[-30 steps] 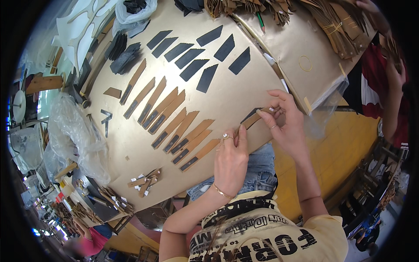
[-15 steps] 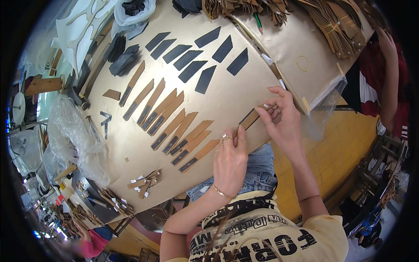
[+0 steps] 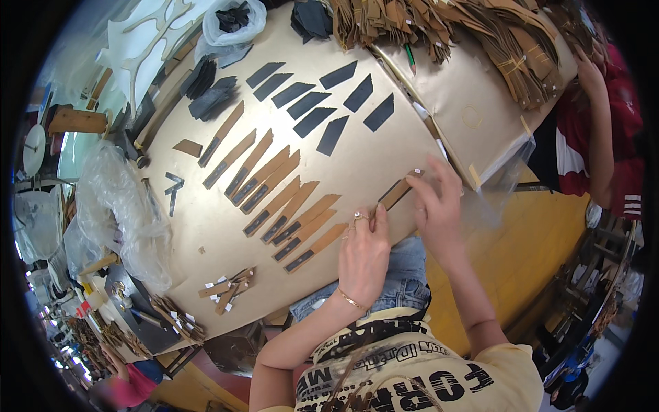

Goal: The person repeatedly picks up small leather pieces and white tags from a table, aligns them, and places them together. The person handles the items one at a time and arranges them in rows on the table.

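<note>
Near the table's front edge, my left hand (image 3: 364,250) pinches the lower end of a narrow brown strip (image 3: 395,193) with a dark edge and a small white tag at its far end. My right hand (image 3: 443,213) is by the tagged end, fingers apart and somewhat blurred; its thumb is at or close to the strip. To the left of my left hand lies a slanted row of brown strips (image 3: 283,206) with pointed ends, each bearing a small black piece at its lower end. Beyond them several black slanted pieces (image 3: 307,104) are spread out.
Small tagged brown pieces (image 3: 228,290) lie in a pile at the near left. Clear plastic bags (image 3: 120,213) crowd the left edge. Bundles of brown strips (image 3: 508,51) and a green pencil (image 3: 410,58) are at the back. Another person's arm (image 3: 596,103) shows at right.
My right hand has loosened from the strip's tagged end, its fingers spreading apart. My left hand keeps its pinch. The whole view has shifted slightly.
</note>
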Available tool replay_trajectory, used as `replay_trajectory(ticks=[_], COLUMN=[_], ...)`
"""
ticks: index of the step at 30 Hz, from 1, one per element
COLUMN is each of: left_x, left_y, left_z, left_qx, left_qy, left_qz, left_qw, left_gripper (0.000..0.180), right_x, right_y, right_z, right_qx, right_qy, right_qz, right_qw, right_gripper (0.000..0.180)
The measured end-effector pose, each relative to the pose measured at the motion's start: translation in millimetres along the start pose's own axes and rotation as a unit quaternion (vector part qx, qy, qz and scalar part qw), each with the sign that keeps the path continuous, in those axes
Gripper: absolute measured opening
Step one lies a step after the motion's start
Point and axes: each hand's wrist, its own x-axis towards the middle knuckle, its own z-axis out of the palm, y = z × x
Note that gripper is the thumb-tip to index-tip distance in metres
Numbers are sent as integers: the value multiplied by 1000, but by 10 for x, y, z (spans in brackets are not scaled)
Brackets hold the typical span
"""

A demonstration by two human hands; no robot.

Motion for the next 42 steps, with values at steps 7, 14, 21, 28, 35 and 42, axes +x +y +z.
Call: replay_trajectory(ticks=[7,14,21,28,35,42], left_x=[50,155,189,45,144,177], left_y=[-136,-253,-238,-158,-164,-136], left_z=[-52,-257,-198,46,44,32], left_qx=[-63,-362,-313,-141,-125,-88], left_qy=[37,69,148,173,158,146], left_qz=[17,-56,10,-12,-42,-54], left_qw=[997,928,938,975,978,984], left_gripper=[35,25,19,13,12,12], right_x=[-103,-75,12,78,-67,-111], right_y=[-141,-420,-362,-171,-375,-379], right_z=[-202,-168,-203,-221,-158,-100], right_qx=[-163,93,227,335,402,427], right_qy=[-123,-109,-124,-164,-119,-85], right_qz=[-79,-34,158,188,306,333], right_qw=[976,989,953,909,855,836], right_gripper=[39,42,21,20,26,28])
